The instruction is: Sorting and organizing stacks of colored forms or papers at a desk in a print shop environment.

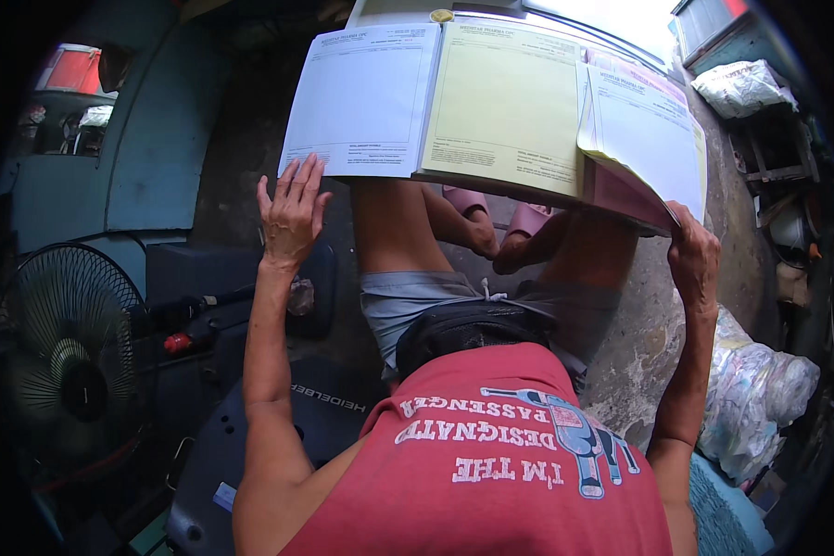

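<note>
Three stacks of printed forms lie side by side before me. The white stack (361, 104) is on the left, the yellow stack (504, 104) in the middle, and pink forms (615, 187) on the right. My left hand (292, 205) rests its fingertips on the white stack's lower left corner, fingers slightly apart. My right hand (693, 257) pinches the lower right corner of white sheets (639, 132) above the pink forms. Their left edge curls up, and a yellow edge (700, 167) shows behind them. How many sheets are pinched I cannot tell.
A black fan (73, 354) stands at the left beside a dark Heidelberg machine (306, 389). Clear plastic bags of crumpled paper (754, 396) sit on the right. A white sack (743, 87) lies farther back. A small round yellowish item (441, 15) is behind the stacks.
</note>
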Tool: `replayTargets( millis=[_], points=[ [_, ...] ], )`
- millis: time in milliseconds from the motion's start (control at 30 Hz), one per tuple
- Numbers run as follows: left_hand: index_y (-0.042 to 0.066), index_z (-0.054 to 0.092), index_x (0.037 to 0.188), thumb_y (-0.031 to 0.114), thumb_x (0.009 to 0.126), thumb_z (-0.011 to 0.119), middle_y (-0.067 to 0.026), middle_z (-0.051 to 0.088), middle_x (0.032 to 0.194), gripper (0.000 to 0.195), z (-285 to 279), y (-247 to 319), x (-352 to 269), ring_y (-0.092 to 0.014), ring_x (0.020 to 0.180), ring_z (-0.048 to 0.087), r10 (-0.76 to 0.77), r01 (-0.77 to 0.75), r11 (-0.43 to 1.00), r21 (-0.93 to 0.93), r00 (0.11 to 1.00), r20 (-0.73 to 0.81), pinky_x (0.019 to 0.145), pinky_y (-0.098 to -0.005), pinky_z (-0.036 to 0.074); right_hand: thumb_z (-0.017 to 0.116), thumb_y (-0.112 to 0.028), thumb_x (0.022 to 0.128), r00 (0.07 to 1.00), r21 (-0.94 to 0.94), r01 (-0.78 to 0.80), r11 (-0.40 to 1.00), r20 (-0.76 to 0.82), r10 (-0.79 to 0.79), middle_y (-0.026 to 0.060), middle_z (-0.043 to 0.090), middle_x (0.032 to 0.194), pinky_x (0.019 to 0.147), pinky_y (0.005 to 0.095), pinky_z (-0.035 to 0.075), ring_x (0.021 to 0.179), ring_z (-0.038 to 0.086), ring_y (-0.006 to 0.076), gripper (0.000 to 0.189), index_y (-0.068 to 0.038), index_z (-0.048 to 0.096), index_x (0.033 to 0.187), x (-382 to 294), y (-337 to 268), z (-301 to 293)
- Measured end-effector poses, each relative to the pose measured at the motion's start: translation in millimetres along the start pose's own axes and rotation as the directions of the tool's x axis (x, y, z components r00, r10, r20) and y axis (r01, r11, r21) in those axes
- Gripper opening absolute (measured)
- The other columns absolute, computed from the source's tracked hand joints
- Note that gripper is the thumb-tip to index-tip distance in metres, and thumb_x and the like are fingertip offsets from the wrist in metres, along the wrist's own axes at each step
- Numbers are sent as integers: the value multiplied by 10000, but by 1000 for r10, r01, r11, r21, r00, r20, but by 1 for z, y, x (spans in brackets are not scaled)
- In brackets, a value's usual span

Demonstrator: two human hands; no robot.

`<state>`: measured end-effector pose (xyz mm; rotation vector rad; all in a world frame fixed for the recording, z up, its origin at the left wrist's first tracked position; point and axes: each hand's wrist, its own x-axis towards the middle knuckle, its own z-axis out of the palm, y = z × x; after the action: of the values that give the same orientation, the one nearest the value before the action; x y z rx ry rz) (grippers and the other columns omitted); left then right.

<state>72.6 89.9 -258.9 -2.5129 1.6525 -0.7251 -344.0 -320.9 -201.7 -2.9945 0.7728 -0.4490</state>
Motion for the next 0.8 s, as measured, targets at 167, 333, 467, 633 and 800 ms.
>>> replayTargets(
  millis=[167, 333, 467, 633, 800],
  points=[
    [145, 616, 1375, 277, 932, 718, -37, 610, 1416, 473, 3, -12, 4, -214, 1294, 569, -17, 9, 989, -148, 999, -50, 1087, -564, 384, 593, -6, 948, 1000, 32, -26, 999, 2, 26, 179, 728, 980, 734, 463, 564, 823, 715, 385, 289, -107, 641, 1215, -2, 6, 6],
    [147, 714, 1232, 131, 933, 710, -24, 726, 1224, 300, -8, 0, 24, -214, 1167, 663, 34, -47, 994, -95, 990, -134, 1055, -513, 441, 595, -20, 953, 995, 63, -102, 993, 29, 100, 196, 718, 974, 732, 467, 551, 836, 707, 398, 288, -103, 644, 1224, -4, 3, 4],
    [125, 736, 1121, 130, 914, 730, -37, 752, 1125, 208, -2, -19, 22, -210, 1065, 699, -12, -30, 970, -243, 985, -170, 1003, -460, 474, 587, -29, 963, 997, 66, -80, 995, -2, 80, 190, 720, 982, 731, 464, 551, 839, 709, 398, 281, -105, 648, 1226, -6, 7, 7],
    [87, 719, 1090, 44, 892, 733, -79, 754, 1069, 203, -4, -15, 40, -265, 883, 728, -271, 110, 815, -569, 941, -205, 805, -378, 559, 579, -49, 976, 994, 69, -105, 992, 12, 104, 196, 718, 970, 726, 469, 550, 836, 713, 394, 282, -113, 650, 1242, -4, 5, 6],
    [121, 645, 1299, -68, 857, 681, -134, 738, 1078, 482, -27, 37, 102, -294, 815, 732, -195, -90, 769, -633, 910, -366, 736, -374, 600, 563, -91, 1005, 988, 105, -154, 982, -8, 155, 216, 711, 941, 723, 460, 549, 825, 712, 402, 255, -106, 656, 1242, -2, 8, 5]
  ],
)
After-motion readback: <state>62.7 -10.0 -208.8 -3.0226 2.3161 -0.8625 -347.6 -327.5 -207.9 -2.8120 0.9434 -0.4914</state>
